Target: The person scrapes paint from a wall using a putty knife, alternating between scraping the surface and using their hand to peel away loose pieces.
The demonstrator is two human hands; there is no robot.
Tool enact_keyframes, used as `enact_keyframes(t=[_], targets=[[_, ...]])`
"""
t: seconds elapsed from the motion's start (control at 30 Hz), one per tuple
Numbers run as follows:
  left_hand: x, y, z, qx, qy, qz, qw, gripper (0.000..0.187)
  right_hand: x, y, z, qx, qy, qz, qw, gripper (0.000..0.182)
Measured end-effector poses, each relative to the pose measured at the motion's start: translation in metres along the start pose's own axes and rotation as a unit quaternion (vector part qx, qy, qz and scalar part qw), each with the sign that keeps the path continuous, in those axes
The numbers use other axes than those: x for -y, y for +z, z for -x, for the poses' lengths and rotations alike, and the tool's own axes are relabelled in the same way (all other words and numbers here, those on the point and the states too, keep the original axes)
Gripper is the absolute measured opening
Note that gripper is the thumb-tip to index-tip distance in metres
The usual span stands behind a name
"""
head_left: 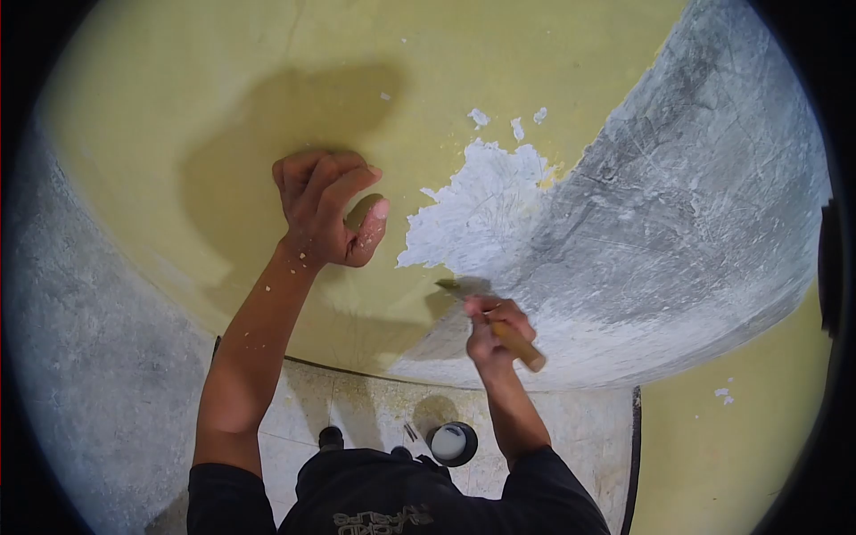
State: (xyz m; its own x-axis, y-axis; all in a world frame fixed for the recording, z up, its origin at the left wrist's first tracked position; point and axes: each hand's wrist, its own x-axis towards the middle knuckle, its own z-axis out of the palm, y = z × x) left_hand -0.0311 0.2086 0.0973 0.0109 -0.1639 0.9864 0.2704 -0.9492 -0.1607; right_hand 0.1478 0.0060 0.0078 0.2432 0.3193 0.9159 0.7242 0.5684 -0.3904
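Observation:
My right hand (pixel 492 323) is closed round a scraper (pixel 521 347) with a wooden handle. Its blade end meets the yellow paint (pixel 357 308) just below the bare white patch, and motion blurs it a little. My left hand (pixel 328 203) is at the painted wall left of the patch, fingers loosely curled and thumb apart, with nothing in it. Small pale flakes cling to that thumb and forearm. The white patch (pixel 486 209) has a ragged edge and runs into a scraped grey area (pixel 660 214) on the right.
Loose paint chips (pixel 516 128) stick out above the patch. Below, on the pale tiled floor (pixel 571 437), stands a dark bucket (pixel 453 444) with something whitish in it, close to my body. More flakes (pixel 724 392) lie on the yellow surface at lower right.

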Motion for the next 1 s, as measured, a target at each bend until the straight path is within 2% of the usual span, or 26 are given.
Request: enact_keyframes(t=[0.03,0.1,0.17,0.23,0.27,0.3,0.37,0.43,0.47,0.5,0.63,0.77,0.83,0.87,0.9,0.97,1.0], targets=[[0.0,0.0,-0.002,-0.002,0.004,-0.001,1.0,0.03,0.006,0.003,-0.001,0.034,-0.002,0.064,0.997,0.025],[0.0,-0.002,-0.001,0.01,0.002,-0.005,1.0,0.031,-0.006,-0.003,-0.002,-0.102,-0.03,-0.075,0.992,0.033],[0.0,-0.002,0.002,0.013,-0.002,0.001,1.0,0.031,0.001,-0.004,-0.008,-0.097,-0.017,0.009,0.995,0.035],[0.0,0.0,0.001,0.004,-0.002,0.004,1.0,0.031,0.01,-0.001,-0.005,-0.012,-0.069,0.082,0.994,0.034],[0.001,0.0,0.001,0.003,-0.001,0.002,1.0,0.031,0.011,-0.006,-0.01,0.012,-0.06,0.083,0.995,0.034],[0.001,0.0,0.001,0.005,0.0,0.002,1.0,0.031,0.004,-0.006,-0.01,-0.069,-0.019,0.004,0.997,0.034],[0.0,-0.001,0.0,0.009,0.001,0.003,1.0,0.031,0.002,-0.008,-0.01,-0.127,-0.021,0.018,0.992,0.032],[0.001,-0.002,-0.001,0.012,0.0,0.001,1.0,0.03,0.009,-0.007,-0.008,-0.032,-0.06,0.07,0.995,0.032],[0.0,-0.001,-0.001,0.009,0.0,0.001,1.0,0.03,0.012,-0.012,-0.011,-0.006,-0.047,0.088,0.995,0.033],[0.0,-0.001,-0.001,0.008,0.001,0.005,1.0,0.03,0.008,-0.018,-0.01,-0.03,-0.011,0.072,0.997,0.035],[0.001,-0.002,-0.002,0.03,0.022,-0.003,0.999,0.031,0.005,-0.004,-0.002,-0.028,-0.043,0.061,0.997,0.032],[0.001,-0.003,-0.001,0.038,0.018,0.001,0.999,0.03,-0.004,-0.009,-0.003,-0.096,-0.005,0.014,0.995,0.035],[0.001,-0.003,-0.001,0.039,0.015,-0.005,0.999,0.03,0.008,-0.009,-0.009,-0.023,-0.063,0.065,0.996,0.035],[0.001,-0.003,-0.001,0.037,0.018,-0.009,0.999,0.03,0.005,-0.017,-0.009,0.003,-0.027,0.055,0.998,0.036],[0.0,-0.003,-0.001,0.038,0.02,-0.006,0.999,0.03,-0.001,-0.017,-0.01,-0.072,-0.017,-0.039,0.996,0.036],[0.0,-0.001,-0.002,0.022,0.014,-0.006,1.0,0.03,-0.006,-0.01,-0.006,-0.118,-0.015,-0.054,0.991,0.034],[-0.001,-0.001,-0.001,0.009,0.007,-0.003,1.0,0.031,0.0,-0.008,-0.002,-0.062,-0.022,0.002,0.998,0.033]])
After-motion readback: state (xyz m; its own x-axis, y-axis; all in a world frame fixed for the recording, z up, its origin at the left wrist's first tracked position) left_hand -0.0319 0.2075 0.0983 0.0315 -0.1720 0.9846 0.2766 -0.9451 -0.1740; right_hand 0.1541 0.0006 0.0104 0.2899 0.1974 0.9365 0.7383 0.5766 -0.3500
